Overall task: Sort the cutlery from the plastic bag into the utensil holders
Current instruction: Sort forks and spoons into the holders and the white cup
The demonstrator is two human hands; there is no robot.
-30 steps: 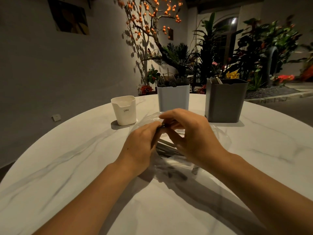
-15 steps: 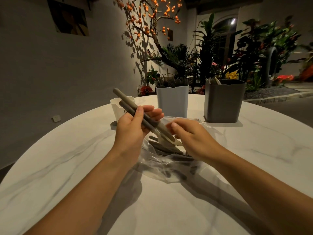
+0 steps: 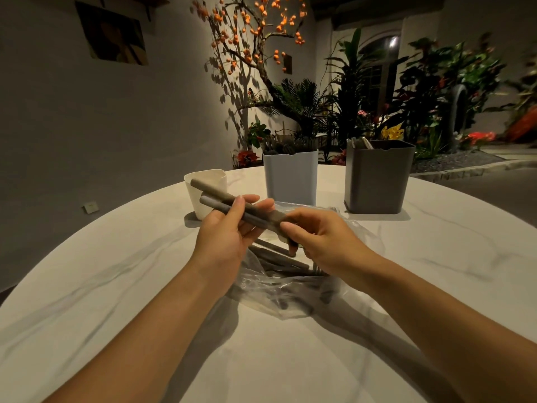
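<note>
Near the middle of the frame the left hand (image 3: 225,237) holds two grey handles (image 3: 232,209) above the table (image 3: 116,286). Its thumb lies across the top of them and its fingers curl underneath, so both pieces are gripped together. The handles slant from the centre up toward the left, their free ends in front of the white holder (image 3: 207,190). What kind of cutlery they belong to cannot be told, since the working ends are hidden behind the right hand (image 3: 322,242).

The right hand meets the handles at their lower end, just right of centre. Its thumb and curled fingers close around that end, apparently pinching it; exactly what lies under the fingers is hidden.

Below both hands, at centre frame, the bag (image 3: 290,289) lies crumpled on the table, clear and open. More grey cutlery (image 3: 279,260) rests inside it, with fork tines showing near the right wrist.

Three holders stand in a row across the far side of the table: the small white holder at the left, a taller pale holder (image 3: 290,177) in the middle and a dark holder (image 3: 377,177) to the right. Pieces stick up from the dark holder; the pale one's contents blend with the plants (image 3: 305,112) behind it.
</note>
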